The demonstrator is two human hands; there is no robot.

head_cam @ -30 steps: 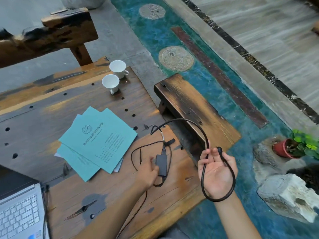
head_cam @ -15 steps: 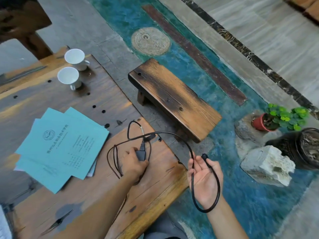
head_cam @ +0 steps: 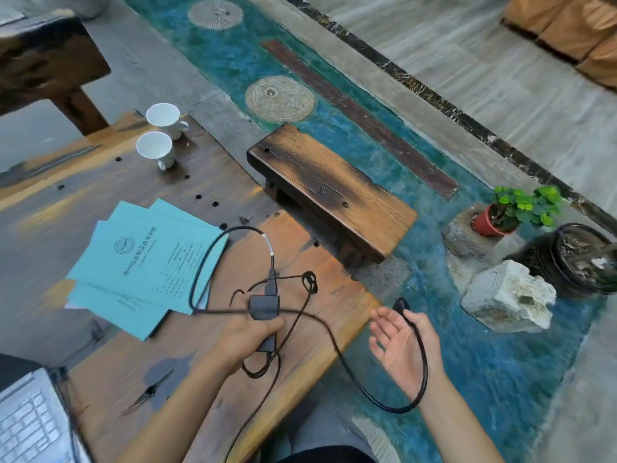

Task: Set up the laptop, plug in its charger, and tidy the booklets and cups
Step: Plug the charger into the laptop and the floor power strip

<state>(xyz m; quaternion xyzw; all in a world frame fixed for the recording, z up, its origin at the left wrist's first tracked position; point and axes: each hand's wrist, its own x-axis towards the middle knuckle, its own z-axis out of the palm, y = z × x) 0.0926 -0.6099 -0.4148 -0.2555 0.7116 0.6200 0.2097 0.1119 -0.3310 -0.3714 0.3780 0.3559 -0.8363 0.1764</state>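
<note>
Here, a long wooden table [head_cam: 140,369] with dark scorched patches and small round holes fills the left and lower middle of the frame. Right of it, in the centre, stands a low wooden bench [head_cam: 334,192] on a blue-green strip of floor. At the right edge sit a pale rock [head_cam: 507,297], a dark round pot [head_cam: 581,259] and, above them, a small potted plant [head_cam: 510,212] in a red pot.

On the table, left of centre, lies a fanned stack of teal booklets [head_cam: 140,262], overlapping one another. In the lower left corner the silver keyboard of the open laptop [head_cam: 30,426] shows, only partly in frame. Toward the upper left of the table stand two white cups [head_cam: 155,147], close together.

The left hand [head_cam: 247,335], in the lower middle, is closed around the black charger brick [head_cam: 264,307], lifted just above the tabletop, with thin cord tangled beneath it. A thick black cable [head_cam: 207,262] loops from the brick's top over the booklets' edge, then runs right across to the right hand [head_cam: 404,345]. That hand is off the table's edge, palm up and fingers spread; the cable drapes around its outer side and under the wrist, and the plug end [head_cam: 400,304] sits by the fingertips. Whether the thumb pinches the cable I cannot tell.
</note>
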